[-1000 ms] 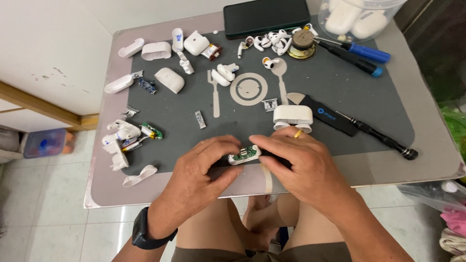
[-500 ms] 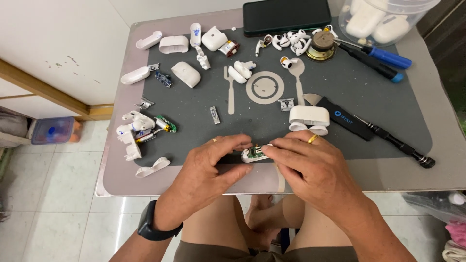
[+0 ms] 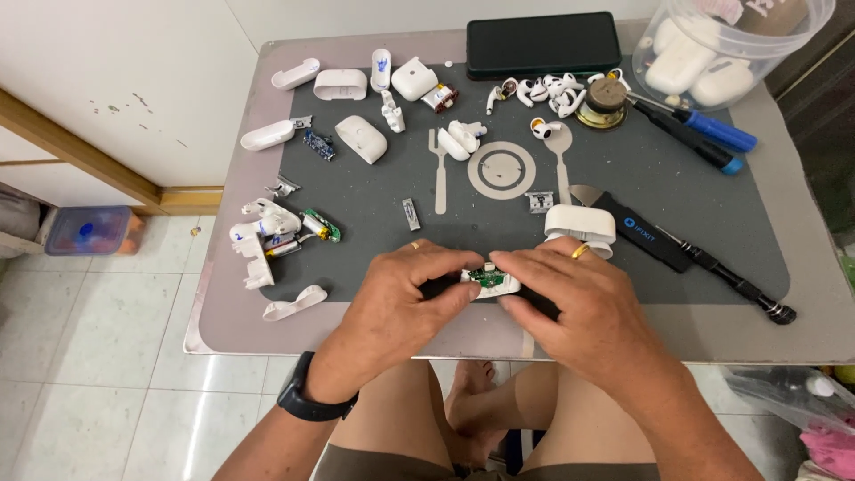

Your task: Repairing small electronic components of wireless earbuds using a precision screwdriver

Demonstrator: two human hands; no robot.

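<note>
My left hand (image 3: 405, 298) and my right hand (image 3: 570, 303) meet at the near edge of a grey work mat (image 3: 374, 191). Between the fingertips of both hands sits a small white earbud-case part with a green circuit board (image 3: 489, 279) showing on top. A dark tool lies under my right fingers, mostly hidden. A white earbud case shell (image 3: 579, 225) rests just beyond my right hand. My left wrist carries a black watch (image 3: 307, 401).
Taken-apart white case shells (image 3: 361, 138), earbuds (image 3: 543, 89) and small boards lie across the mat. A black phone (image 3: 543, 43) and a clear tub of cases (image 3: 712, 49) stand at the back. Blue-handled screwdrivers (image 3: 704, 134) and a black driver (image 3: 704, 258) lie right.
My hands have stayed together on the small part; the fingers shifted slightly. The view has moved a little, so the table sits lower and more to the right in the picture.
</note>
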